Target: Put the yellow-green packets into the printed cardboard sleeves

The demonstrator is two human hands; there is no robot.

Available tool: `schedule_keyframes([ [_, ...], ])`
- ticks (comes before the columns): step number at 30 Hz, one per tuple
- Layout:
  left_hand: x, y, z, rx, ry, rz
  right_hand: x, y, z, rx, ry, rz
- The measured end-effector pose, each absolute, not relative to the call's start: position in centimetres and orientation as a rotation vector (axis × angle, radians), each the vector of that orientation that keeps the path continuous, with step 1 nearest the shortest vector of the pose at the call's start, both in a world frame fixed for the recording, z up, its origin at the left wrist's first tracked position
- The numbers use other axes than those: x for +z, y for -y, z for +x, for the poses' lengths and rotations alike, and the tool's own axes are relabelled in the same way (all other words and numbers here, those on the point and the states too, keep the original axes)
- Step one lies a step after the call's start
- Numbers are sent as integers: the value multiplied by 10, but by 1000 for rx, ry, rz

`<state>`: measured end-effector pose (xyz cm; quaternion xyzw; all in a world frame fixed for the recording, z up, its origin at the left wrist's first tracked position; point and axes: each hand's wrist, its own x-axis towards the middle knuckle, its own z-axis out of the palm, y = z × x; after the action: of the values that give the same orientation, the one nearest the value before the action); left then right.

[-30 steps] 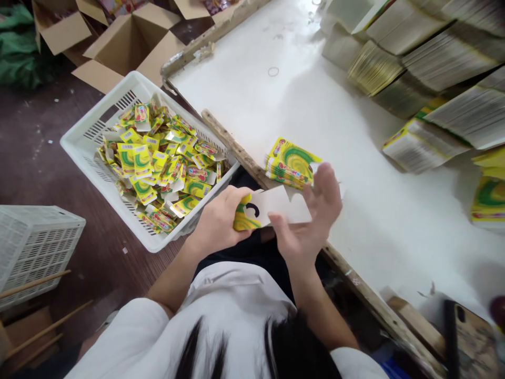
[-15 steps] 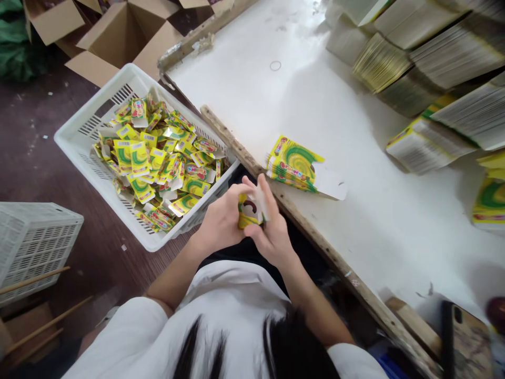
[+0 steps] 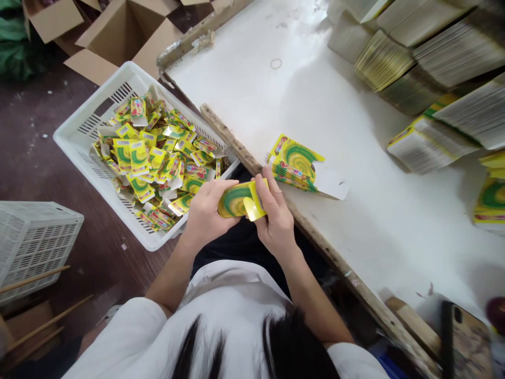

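A small yellow-green carton (image 3: 234, 201) lies between my hands, above my lap at the table's edge. My left hand (image 3: 208, 211) is closed round its left end. At the right end, where a yellow flap stands out, the fingers of my right hand (image 3: 275, 217) press against the carton. A small stack of flat yellow-green cartons (image 3: 294, 162) rests on the white table (image 3: 339, 126) just beyond my right hand. Left of my hands, a white plastic crate (image 3: 148, 243) holds a heap of similar small cartons (image 3: 158, 163).
Large stacks of flat cartons (image 3: 453, 52) stand at the table's upper right. A phone (image 3: 467, 342) and a wooden block (image 3: 414, 326) are at lower right. Open cardboard boxes (image 3: 118, 37) lie beyond the crate, and another white crate (image 3: 39, 242) stands at far left.
The carton has turned from its open end facing up to its printed side showing, with a flap out. My left hand has shifted left, and my right hand has moved slightly.
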<state>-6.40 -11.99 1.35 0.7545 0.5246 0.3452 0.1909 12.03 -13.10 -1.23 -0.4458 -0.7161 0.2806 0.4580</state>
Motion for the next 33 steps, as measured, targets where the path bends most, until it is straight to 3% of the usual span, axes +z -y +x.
schedule_keyframes([
  [7,25,116,-70,888,-1439,2071,6,118,149,968,1847,-962],
  [17,18,119,-59,879,-1430,1965,-8,126,128,1066,1588,-1008],
  [20,9,113,-87,896,-1659,1959,-19,116,142,924,1529,-1049],
  [23,-2,106,-133,1057,-2164,1914,-34,101,169,530,1410,-1417],
  [25,-7,104,-154,1110,-2267,1860,-45,93,185,290,1372,-1649],
  [33,-11,118,-76,799,-1467,1672,-40,89,190,258,1278,-1700],
])
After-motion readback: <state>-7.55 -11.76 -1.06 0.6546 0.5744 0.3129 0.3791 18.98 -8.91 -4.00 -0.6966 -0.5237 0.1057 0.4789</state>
